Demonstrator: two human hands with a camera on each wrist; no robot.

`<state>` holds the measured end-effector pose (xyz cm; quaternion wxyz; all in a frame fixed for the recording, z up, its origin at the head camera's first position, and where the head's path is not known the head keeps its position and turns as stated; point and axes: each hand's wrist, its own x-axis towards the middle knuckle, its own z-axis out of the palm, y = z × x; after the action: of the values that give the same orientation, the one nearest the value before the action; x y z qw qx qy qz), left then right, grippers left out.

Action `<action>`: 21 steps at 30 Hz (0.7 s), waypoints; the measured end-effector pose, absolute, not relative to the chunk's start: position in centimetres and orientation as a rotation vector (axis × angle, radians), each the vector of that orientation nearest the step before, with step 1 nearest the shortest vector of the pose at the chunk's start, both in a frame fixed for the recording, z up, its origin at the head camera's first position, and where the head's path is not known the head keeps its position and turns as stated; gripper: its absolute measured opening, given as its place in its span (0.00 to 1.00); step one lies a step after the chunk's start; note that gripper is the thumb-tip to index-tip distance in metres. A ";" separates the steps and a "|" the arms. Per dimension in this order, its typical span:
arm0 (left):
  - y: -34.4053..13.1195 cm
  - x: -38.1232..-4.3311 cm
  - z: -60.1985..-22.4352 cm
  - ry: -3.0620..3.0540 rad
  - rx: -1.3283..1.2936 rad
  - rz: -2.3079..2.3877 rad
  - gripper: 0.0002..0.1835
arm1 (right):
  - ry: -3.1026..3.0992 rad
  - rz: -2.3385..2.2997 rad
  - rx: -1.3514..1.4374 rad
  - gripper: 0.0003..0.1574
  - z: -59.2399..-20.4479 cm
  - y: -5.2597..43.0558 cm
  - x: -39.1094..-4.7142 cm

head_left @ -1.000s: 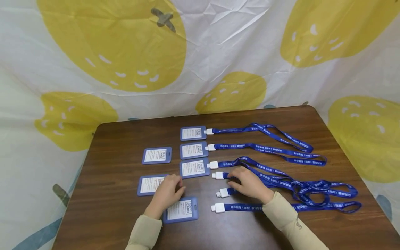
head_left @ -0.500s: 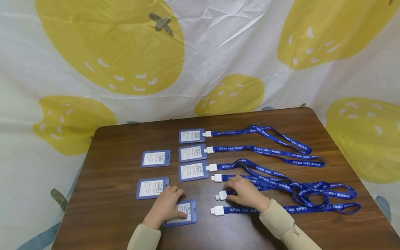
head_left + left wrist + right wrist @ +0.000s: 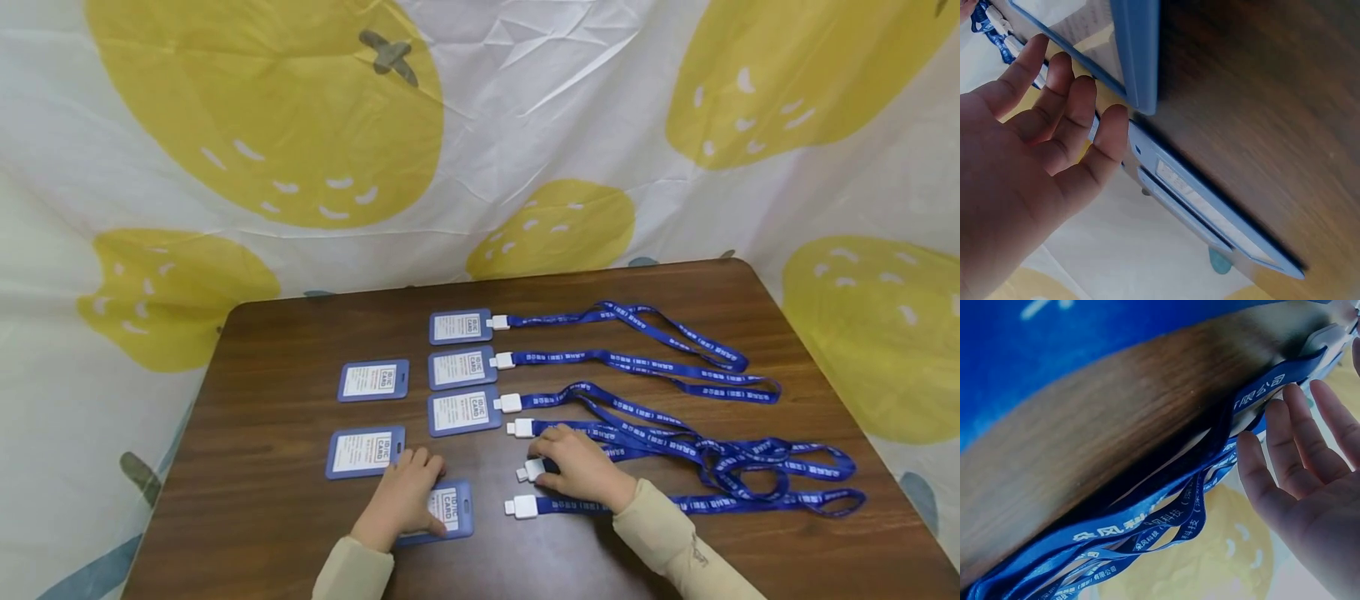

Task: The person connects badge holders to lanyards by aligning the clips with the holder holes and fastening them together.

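In the head view my left hand [image 3: 405,498] spans the nearest blue card holder [image 3: 463,510]. Its thumb lies at the near edge and its fingers are along the far edge. The left wrist view shows the bent fingertips lined up along that card holder's rim [image 3: 1142,75]; the thumb is out of sight there. My right hand [image 3: 587,468] has thumb and fingers around a blue lanyard at its white connector [image 3: 529,472]. Its fingertips lie by the blue strap [image 3: 1260,394] in the right wrist view, where the thumb cannot be made out.
Two loose card holders [image 3: 373,381] lie at the left. Beyond my hands, three card holders [image 3: 463,367] have lanyards attached. Loose lanyards with white connectors [image 3: 525,507] lie on both sides of the held one; their straps tangle [image 3: 750,467] at the right. A lemon-print cloth [image 3: 525,125] hangs behind the table.
My left hand has come down over the nearest card holder, its thumb and fingers spreading across it. My right hand has shifted slightly toward the middle connector and closed around it.
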<state>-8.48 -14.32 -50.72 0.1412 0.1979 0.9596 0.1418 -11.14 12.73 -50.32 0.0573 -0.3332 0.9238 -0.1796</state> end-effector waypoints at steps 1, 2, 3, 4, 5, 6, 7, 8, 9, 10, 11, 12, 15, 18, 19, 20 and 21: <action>-14.3 -8.5 -50.8 2.769 0.571 0.410 0.37 | 2.806 -0.544 -1.017 0.19 -50.3 12.7 -11.2; -14.3 -8.6 -50.8 2.769 0.571 0.411 0.36 | 2.810 -0.548 -1.023 0.19 -50.4 12.7 -11.2; -14.3 -8.6 -50.8 2.769 0.573 0.412 0.35 | 2.819 -0.559 -1.032 0.19 -50.4 12.7 -11.3; -14.3 -8.6 -50.8 2.769 0.576 0.412 0.35 | 2.829 -0.575 -1.041 0.18 -50.4 12.7 -11.4; -14.3 -8.7 -50.8 2.767 0.577 0.414 0.34 | 2.842 -0.592 -1.053 0.17 -50.3 12.7 -11.6; -14.3 -8.7 -50.8 2.767 0.578 0.415 0.34 | 2.855 -0.610 -1.065 0.16 -50.3 12.7 -11.8; -14.2 -8.7 -50.8 2.765 0.577 0.418 0.34 | 2.872 -0.622 -1.077 0.15 -50.2 12.6 -12.0; -14.2 -8.7 -50.7 2.764 0.577 0.419 0.34 | 2.888 -0.631 -1.084 0.15 -50.2 12.6 -12.3; -14.2 -8.7 -50.7 2.765 0.576 0.418 0.34 | 2.907 -0.636 -1.090 0.14 -50.1 12.6 -12.5; -14.2 -8.7 -50.6 2.765 0.575 0.418 0.34 | 2.921 -0.634 -1.092 0.14 -50.1 12.7 -12.8; -14.1 -8.7 -50.6 2.766 0.574 0.418 0.34 | 2.933 -0.629 -1.088 0.14 -50.0 12.7 -13.0; -14.1 -8.7 -50.5 2.767 0.573 0.418 0.34 | 2.942 -0.622 -1.080 0.15 -50.0 12.7 -13.2; -14.0 -8.7 -50.4 2.768 0.577 0.419 0.34 | 2.953 -0.617 -1.043 0.19 -50.0 12.6 -13.7; -13.9 -8.7 -50.4 2.763 0.580 0.438 0.35 | 2.956 -0.596 -1.010 0.24 -50.3 12.4 -14.0; -13.9 -8.7 -50.4 2.762 0.582 0.443 0.35 | 2.957 -0.585 -1.000 0.24 -50.4 12.3 -14.0; -13.9 -8.7 -50.4 2.762 0.585 0.449 0.35 | 2.956 -0.573 -0.987 0.25 -50.5 12.2 -14.1; -13.9 -8.6 -50.3 2.759 0.587 0.454 0.35 | 2.957 -0.562 -0.977 0.25 -50.6 12.1 -14.2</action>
<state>-8.64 -13.86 -50.35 0.1416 0.2034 0.9559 0.1574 -14.15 12.12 -50.64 -0.0112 -0.3087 0.9344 -0.1776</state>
